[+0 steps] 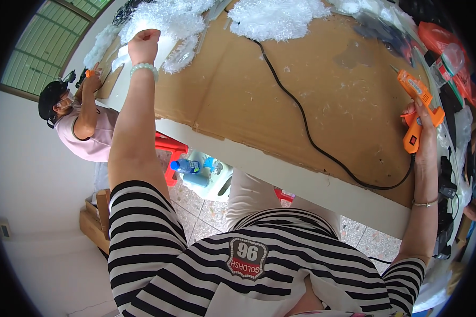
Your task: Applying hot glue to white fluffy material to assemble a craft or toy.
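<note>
My right hand (426, 117) is wrapped round an orange hot glue gun (413, 84) at the right side of the table, its nozzle tilted up and to the left. A black cord (301, 108) runs from the gun's handle in a loop across the cardboard to the far side. At the far left, my left hand (144, 46) reaches out with its fingers pinched together. It is in front of a heap of white, shiny tinsel-like strands (166, 18); whether anything is between the fingertips is too small to tell.
Brown cardboard (232, 90) covers the white table. Another tinsel bundle (277, 18) lies at the far middle, and a red plastic bag (441, 39) at the far right. A co-worker (84, 121) sits at the left holding an orange tool. Below are a red stool (169, 150) and a blue-capped bottle (188, 166).
</note>
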Available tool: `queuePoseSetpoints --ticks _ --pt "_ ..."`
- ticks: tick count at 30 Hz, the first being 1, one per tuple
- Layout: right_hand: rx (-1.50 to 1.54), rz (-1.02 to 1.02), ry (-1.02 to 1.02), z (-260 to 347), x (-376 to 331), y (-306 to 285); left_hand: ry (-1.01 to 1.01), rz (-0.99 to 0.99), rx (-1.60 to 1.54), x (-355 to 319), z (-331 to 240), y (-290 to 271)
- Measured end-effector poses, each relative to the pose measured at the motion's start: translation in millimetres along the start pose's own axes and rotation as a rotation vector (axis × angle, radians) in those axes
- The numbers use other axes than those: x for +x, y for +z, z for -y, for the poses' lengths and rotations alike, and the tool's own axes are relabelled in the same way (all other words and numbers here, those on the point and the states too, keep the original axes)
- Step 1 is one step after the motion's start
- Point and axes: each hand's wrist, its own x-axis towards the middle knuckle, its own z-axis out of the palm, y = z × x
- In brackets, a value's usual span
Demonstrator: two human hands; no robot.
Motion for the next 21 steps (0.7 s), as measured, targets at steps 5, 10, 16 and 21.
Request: queuePoseSetpoints --ticks 5,10,16,21 --pt "0.026 0.008 -0.012 -1.0 3.3 -1.4 -0.184 0.009 -0.797 -36.7 -41.7 -20.0" --pt "0.013 0.006 -0.026 -1.4 5.9 3.2 -0.116 0.135 -1.126 -95.1 -64.4 -16.3" --pt "0.001 0.005 -0.014 -3.3 4.6 -2.6 -0.123 0.225 -1.268 -172.7 -118.0 20.0" --pt "-0.010 0.004 -0.037 -2.2 4.5 2.4 -0.219 0.275 -1.244 -204.5 -147.4 29.1"
